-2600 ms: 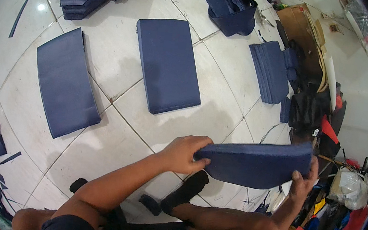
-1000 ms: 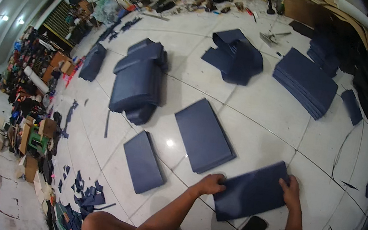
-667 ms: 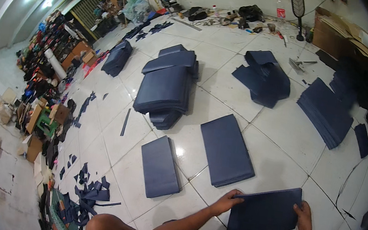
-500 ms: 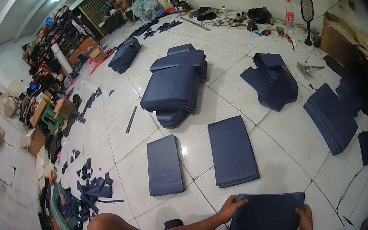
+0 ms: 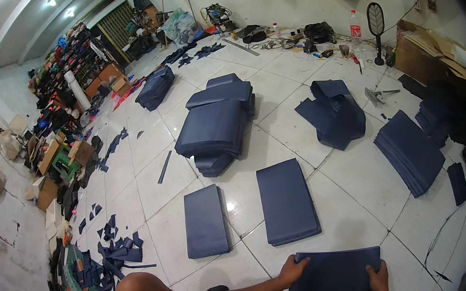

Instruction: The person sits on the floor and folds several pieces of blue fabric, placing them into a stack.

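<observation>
Between my hands is a dark blue rectangular sheet (image 5: 334, 279) of smooth, leather-like material, at the lower right. My left hand (image 5: 292, 270) grips its left edge, thumb on top and fingers underneath. The right edge is pinched the same way by my right hand (image 5: 379, 280). Whether it is one layer or several I cannot tell. Just beyond it lies a neat stack of matching blue sheets (image 5: 289, 203). Left of that is another flat blue stack (image 5: 206, 222). Both rest on the white tiled floor (image 5: 350, 190).
Farther off stands a taller pile of blue pieces (image 5: 213, 125). A loosely folded blue strip (image 5: 334, 114) and a fanned blue stack (image 5: 410, 152) lie to the right. Blue offcuts (image 5: 122, 249) litter the left. A metal tool (image 5: 379, 95), cardboard (image 5: 427, 56) and clutter line the wall.
The view has tipped up slightly, so the floor things sit lower in the picture. Both thumbs now reach a little farther onto the sheet, which stays in both hands.
</observation>
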Demonstrator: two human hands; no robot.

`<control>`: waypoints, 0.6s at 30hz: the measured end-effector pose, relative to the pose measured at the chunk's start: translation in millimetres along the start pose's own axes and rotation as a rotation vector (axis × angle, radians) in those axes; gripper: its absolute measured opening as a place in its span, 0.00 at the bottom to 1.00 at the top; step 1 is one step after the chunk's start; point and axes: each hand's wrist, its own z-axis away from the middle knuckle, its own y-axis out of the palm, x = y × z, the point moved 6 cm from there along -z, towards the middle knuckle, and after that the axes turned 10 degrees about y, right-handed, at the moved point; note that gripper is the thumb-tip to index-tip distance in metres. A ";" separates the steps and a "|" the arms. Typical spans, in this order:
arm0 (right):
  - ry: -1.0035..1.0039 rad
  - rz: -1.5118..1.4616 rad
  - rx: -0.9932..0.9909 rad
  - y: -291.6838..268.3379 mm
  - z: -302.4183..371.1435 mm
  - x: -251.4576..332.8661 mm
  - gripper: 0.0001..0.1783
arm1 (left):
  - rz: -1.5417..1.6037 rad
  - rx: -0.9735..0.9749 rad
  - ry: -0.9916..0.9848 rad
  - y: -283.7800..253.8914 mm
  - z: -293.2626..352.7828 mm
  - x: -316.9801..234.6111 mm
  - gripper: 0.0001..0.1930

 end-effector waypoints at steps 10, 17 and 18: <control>-0.014 0.039 -0.012 -3.7 -12.5 -16.0 0.30 | 0.319 0.140 -0.015 -1.9 5.8 4.2 0.25; 0.033 0.188 -0.051 8.0 7.3 9.1 0.34 | 0.057 0.009 0.073 1.4 11.6 4.9 0.26; 0.029 0.206 -0.055 8.1 11.7 13.7 0.34 | 0.050 0.010 0.078 2.9 11.2 4.2 0.26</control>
